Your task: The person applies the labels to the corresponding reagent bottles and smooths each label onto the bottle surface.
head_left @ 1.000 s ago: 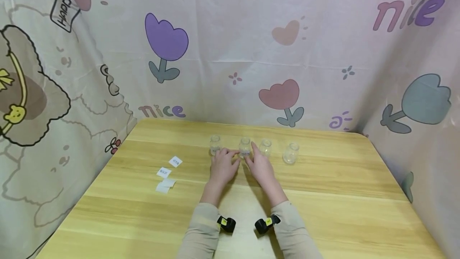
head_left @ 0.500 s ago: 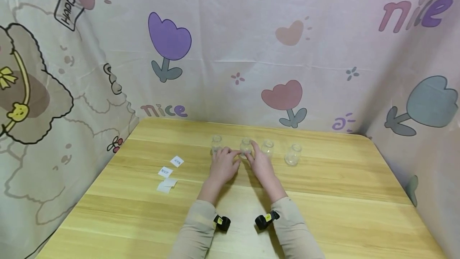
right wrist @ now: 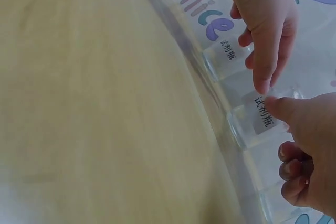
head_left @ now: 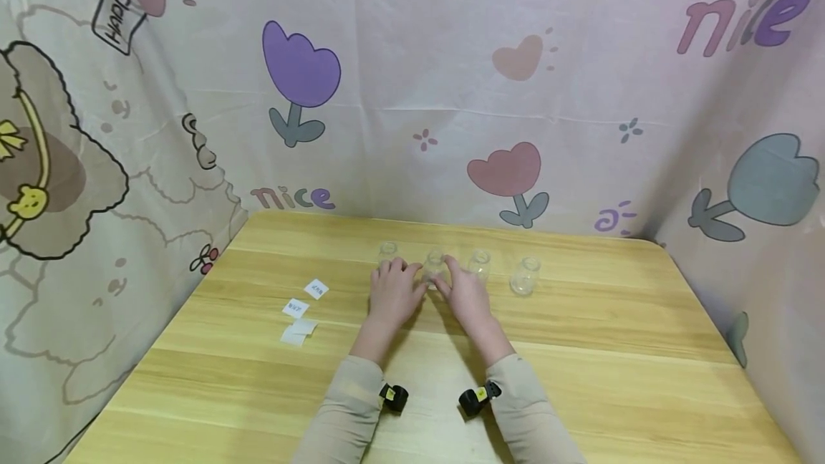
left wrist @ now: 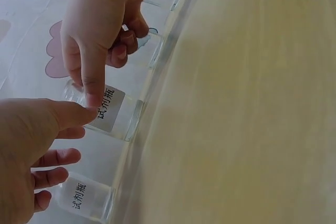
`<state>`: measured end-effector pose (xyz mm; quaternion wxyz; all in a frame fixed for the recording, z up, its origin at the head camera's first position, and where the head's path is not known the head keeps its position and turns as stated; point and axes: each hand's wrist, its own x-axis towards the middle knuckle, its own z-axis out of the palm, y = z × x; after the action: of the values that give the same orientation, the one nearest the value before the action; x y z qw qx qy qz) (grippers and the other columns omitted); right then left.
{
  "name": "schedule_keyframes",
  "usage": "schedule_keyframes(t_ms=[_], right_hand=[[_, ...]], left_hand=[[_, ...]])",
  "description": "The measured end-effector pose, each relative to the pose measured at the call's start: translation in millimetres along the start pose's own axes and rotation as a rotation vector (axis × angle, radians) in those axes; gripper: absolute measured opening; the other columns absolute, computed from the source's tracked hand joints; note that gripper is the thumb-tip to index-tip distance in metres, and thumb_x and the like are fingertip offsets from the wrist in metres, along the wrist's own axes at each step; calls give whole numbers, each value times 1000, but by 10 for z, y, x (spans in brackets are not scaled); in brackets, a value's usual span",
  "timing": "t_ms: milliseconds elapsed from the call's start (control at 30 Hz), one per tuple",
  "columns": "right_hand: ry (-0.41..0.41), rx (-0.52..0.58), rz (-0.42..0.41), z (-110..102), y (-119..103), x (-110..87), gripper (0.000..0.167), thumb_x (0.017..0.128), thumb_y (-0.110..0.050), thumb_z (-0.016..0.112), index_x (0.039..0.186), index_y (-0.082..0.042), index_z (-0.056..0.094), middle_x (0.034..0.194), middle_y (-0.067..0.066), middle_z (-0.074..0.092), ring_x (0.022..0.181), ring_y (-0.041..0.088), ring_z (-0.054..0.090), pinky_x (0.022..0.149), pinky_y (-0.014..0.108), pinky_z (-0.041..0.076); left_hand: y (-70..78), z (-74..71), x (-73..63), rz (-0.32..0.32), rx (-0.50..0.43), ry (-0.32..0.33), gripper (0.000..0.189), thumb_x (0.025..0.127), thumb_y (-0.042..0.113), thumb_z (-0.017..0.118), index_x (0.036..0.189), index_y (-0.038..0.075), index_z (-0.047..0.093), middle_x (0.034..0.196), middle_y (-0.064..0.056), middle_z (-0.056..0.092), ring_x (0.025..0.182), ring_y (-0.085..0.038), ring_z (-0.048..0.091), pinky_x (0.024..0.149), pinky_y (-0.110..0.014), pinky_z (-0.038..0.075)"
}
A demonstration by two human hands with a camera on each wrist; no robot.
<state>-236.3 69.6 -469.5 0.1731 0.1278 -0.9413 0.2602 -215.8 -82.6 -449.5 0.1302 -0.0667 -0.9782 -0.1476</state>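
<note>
A small clear glass bottle (head_left: 435,261) stands upright between both hands, bearing a white label (left wrist: 111,109) with printed Chinese characters. My left hand (head_left: 395,293) has its thumb on the label and its index fingertip at the bottle's side; its other fingers are loosely spread. From the other side my right hand (head_left: 469,295) pinches the bottle, thumb on the label's edge, index finger toward the back, remaining fingers curled in. In the right wrist view the two thumb tips nearly meet over the label (right wrist: 265,118). A second labelled bottle (left wrist: 80,196) stands beyond my left fingers.
Two more glass bottles, a nearer one (head_left: 480,261) and an outer one (head_left: 525,278), stand to the right in the row. Several small paper labels (head_left: 296,308) lie at the left on the wooden table (head_left: 213,378). A printed curtain (head_left: 399,56) hangs behind.
The bottle between the hands has shifted slightly left and nearer to me. My left hand has moved a little left with it, and my right index finger has come lower along the bottle.
</note>
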Motion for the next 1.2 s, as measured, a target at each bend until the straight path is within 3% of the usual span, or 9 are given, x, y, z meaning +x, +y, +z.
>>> schedule_keyframes(t_ms=[100,167,333,533,767,967,1200], right_hand=[[-10,-34,-5,-28,-9,-26,52,90,-40,67,131,-9,57,101,23,71,84,37,70,66,47,57],[0,-62,-18,-40,-10,-43,52,89,-42,67,129,-10,58,105,22,71,89,38,69,68,49,57],[41,-107,-75,-52,8,-74,51,85,-42,72,124,-10,63,92,13,66,81,28,63,63,39,54],[42,-77,-160,-86,55,-76,49,83,-39,75,119,-7,65,85,5,57,73,17,49,63,30,47],[33,-42,-326,-135,124,-19,41,80,-29,79,108,-2,68,96,8,65,90,23,61,83,37,53],[19,-70,-468,-213,167,87,36,76,-25,82,100,0,72,89,7,68,84,23,63,80,35,54],[-38,-85,-540,-295,198,125,33,78,-24,80,101,-1,73,91,6,70,85,21,64,79,33,54]], left_hand=[[-14,6,14,20,19,9,44,88,44,68,125,21,65,114,-6,62,105,-27,52,83,-38,40],[-23,5,21,38,27,11,44,87,44,69,124,21,65,114,-6,62,104,-26,52,82,-37,39],[-61,4,43,94,34,27,46,84,45,72,123,21,66,111,-5,62,101,-25,51,81,-36,39],[-150,-29,100,218,82,45,46,80,47,73,118,20,70,106,-3,62,98,-22,49,83,-37,41],[-253,-78,189,393,135,75,41,80,46,74,111,20,74,99,-2,63,94,-21,47,86,-38,39],[-314,-77,259,551,197,139,36,78,44,76,103,17,76,90,1,65,88,-20,49,81,-35,37],[-354,-103,277,653,295,192,36,81,49,71,102,21,77,91,3,67,88,-19,50,78,-34,39]])
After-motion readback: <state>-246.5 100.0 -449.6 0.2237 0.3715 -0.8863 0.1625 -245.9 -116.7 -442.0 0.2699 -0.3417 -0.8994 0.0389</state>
